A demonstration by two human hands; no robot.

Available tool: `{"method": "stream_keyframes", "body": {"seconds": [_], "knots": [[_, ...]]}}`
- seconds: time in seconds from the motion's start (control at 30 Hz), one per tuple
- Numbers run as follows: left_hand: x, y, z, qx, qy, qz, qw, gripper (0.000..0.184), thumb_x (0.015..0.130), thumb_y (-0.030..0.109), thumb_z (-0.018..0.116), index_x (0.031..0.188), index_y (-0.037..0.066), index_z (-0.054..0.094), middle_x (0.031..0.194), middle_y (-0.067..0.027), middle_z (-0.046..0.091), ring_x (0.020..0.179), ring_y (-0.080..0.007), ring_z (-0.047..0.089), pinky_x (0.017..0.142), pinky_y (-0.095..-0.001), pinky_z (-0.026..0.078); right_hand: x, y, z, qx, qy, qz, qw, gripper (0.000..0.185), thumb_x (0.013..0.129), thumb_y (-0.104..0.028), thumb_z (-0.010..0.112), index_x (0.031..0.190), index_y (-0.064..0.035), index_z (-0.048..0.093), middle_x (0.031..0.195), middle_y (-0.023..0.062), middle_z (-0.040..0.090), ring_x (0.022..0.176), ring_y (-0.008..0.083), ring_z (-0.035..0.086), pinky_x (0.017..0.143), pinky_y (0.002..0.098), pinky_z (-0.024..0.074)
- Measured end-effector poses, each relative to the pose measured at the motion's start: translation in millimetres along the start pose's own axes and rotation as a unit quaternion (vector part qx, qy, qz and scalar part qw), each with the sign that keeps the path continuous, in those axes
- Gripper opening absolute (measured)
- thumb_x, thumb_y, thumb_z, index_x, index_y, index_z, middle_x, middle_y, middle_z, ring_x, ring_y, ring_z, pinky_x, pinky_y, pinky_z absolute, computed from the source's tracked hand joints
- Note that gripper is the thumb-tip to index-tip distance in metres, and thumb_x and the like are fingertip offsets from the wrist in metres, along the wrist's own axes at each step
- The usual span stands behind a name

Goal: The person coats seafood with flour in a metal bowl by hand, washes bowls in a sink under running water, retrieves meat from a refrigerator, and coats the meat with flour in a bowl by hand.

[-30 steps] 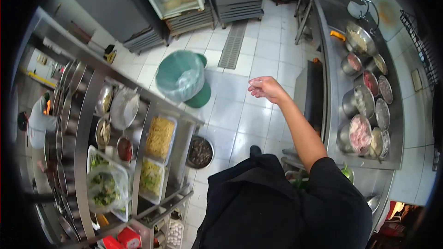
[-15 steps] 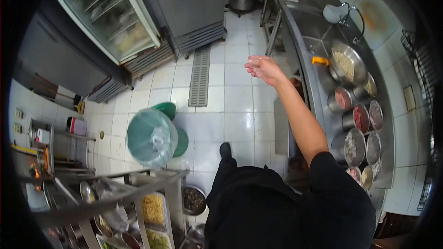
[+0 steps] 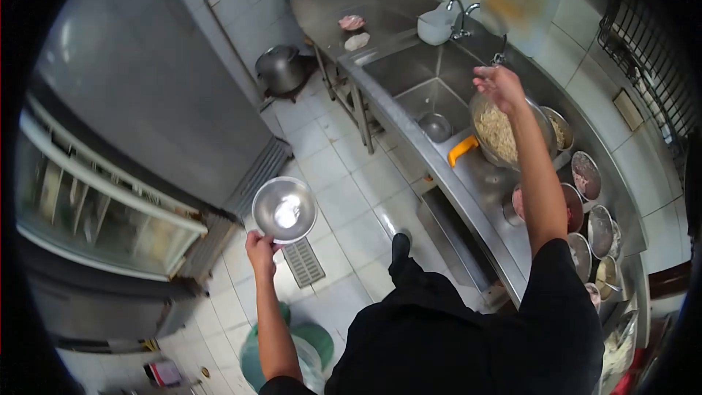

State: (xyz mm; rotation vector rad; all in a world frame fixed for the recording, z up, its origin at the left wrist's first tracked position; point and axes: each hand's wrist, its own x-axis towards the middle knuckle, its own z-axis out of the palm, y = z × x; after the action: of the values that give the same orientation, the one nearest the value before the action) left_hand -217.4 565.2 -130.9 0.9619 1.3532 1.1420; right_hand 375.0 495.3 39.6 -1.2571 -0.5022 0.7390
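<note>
My left hand (image 3: 261,250) grips the rim of an empty-looking metal bowl (image 3: 284,210), held out over the floor. My right hand (image 3: 500,86) is stretched over the counter with nothing visible in it, its fingers partly apart and slightly curled. Just below it sits a large metal bowl (image 3: 497,134) of pale shredded food, partly hidden by my forearm. Beside that bowl an orange handle (image 3: 462,151) lies at the counter's edge. A small metal bowl (image 3: 435,127) rests in the sink (image 3: 417,80), under the faucet (image 3: 461,18).
Several metal containers of food (image 3: 600,231) line the counter on the right. A lidded pot (image 3: 281,71) stands on the floor at the back. Refrigerators (image 3: 146,51) are at the left. A green bin (image 3: 252,358) is below my left arm. A white container (image 3: 436,26) stands by the faucet.
The view has swung right toward the sink. My left hand has come into view holding a metal bowl. My right hand is now over the counter instead of the floor.
</note>
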Motion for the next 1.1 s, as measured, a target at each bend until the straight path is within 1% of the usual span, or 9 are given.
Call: {"method": "stream_keyframes", "body": {"seconds": [0.07,0.47,0.63,0.7,0.77,0.93,1.0,1.07,1.1], "knots": [[34.3,38.1,67.3,-0.018,-0.047,-0.013,0.999,0.016,0.077,-0.006,0.055,0.075,0.005,0.044,0.072,-0.0056,0.051,0.056,-0.0158,0.056,0.048,-0.0285,0.055,57.5,-3.1,-33.6,-0.019,0.064,-0.005,0.998,0.015,0.080,-0.005,0.056,0.092,0.0032,0.055,0.081,0.0121,0.058,0.061,0.0171,0.057,0.049,0.0263,0.0468],[155.7,131.5,343.5,0.001,-0.261,-0.018,0.965,0.014,0.080,-0.002,0.057,0.081,0.004,0.045,0.076,-0.0061,0.052,0.062,-0.0141,0.056,0.055,-0.0282,0.057,297.0,64.4,-114.6,-0.092,0.335,0.078,0.934,0.024,0.079,-0.016,0.055,0.095,0.0006,0.056,0.083,0.0147,0.056,0.065,0.0293,0.059,0.055,0.0408,0.0493],[228.1,108.2,458.1,0.120,-0.382,0.012,0.916,0.011,0.077,-0.004,0.055,0.079,0.002,0.047,0.073,-0.0047,0.050,0.061,-0.0137,0.055,0.054,-0.0284,0.056,336.2,130.7,-86.9,-0.545,0.211,0.168,0.794,0.034,0.082,-0.021,0.055,0.111,-0.0024,0.057,0.105,0.0120,0.059,0.097,0.0301,0.058,0.076,0.0431,0.0504],[259.1,78.9,501.8,0.159,-0.428,0.040,0.889,0.010,0.075,-0.004,0.056,0.079,0.001,0.048,0.074,-0.0057,0.051,0.062,-0.0139,0.056,0.053,-0.0290,0.056,312.4,137.8,-65.9,-0.437,0.141,0.276,0.845,0.032,0.083,-0.020,0.055,0.109,-0.0018,0.058,0.105,0.0111,0.060,0.097,0.0290,0.058,0.078,0.0407,0.0503],[280.3,58.5,537.4,0.185,-0.467,0.010,0.865,0.012,0.075,-0.003,0.056,0.079,0.002,0.047,0.073,-0.0056,0.050,0.062,-0.0158,0.057,0.055,-0.0303,0.057,310.4,156.6,-63.2,-0.171,0.133,0.195,0.957,0.030,0.084,-0.017,0.055,0.108,0.0012,0.057,0.102,0.0100,0.061,0.092,0.0243,0.060,0.074,0.0350,0.0513],[305.7,8.1,625.5,0.239,-0.563,-0.056,0.789,0.012,0.076,-0.003,0.056,0.081,0.002,0.046,0.074,-0.0063,0.050,0.063,-0.0180,0.058,0.055,-0.0336,0.058,287.2,154.9,-22.3,-0.046,0.251,0.111,0.960,0.024,0.086,-0.022,0.060,0.089,0.0014,0.061,0.076,0.0040,0.061,0.067,0.0143,0.060,0.056,0.0239,0.0479],[302.8,-14.9,658.3,0.266,-0.612,-0.066,0.741,0.013,0.076,-0.004,0.055,0.081,0.002,0.046,0.076,-0.0077,0.050,0.064,-0.0190,0.058,0.056,-0.0353,0.058,283.8,152.9,-13.6,-0.177,0.225,0.126,0.950,0.021,0.083,-0.021,0.060,0.078,-0.0014,0.064,0.076,0.0075,0.063,0.068,0.0153,0.061,0.054,0.0286,0.0478],[285.4,-25.1,685.1,0.327,-0.651,-0.006,0.685,0.012,0.071,-0.002,0.057,0.079,0.003,0.050,0.074,-0.0091,0.054,0.071,-0.0214,0.060,0.059,-0.0381,0.058,288.6,190.4,-16.9,-0.644,0.119,-0.185,0.733,0.017,0.077,-0.019,0.060,0.072,-0.0041,0.065,0.072,0.0135,0.063,0.067,0.0238,0.062,0.057,0.0368,0.0486],[271.7,-23.1,698.0,0.362,-0.670,0.039,0.647,0.009,0.069,0.000,0.058,0.076,0.002,0.054,0.072,-0.0104,0.057,0.072,-0.0229,0.061,0.059,-0.0399,0.057,292.4,176.9,-1.9,-0.649,0.167,-0.134,0.730,0.015,0.074,-0.018,0.060,0.076,-0.0051,0.066,0.073,0.0158,0.063,0.069,0.0293,0.062,0.061,0.0395,0.0491]]}}
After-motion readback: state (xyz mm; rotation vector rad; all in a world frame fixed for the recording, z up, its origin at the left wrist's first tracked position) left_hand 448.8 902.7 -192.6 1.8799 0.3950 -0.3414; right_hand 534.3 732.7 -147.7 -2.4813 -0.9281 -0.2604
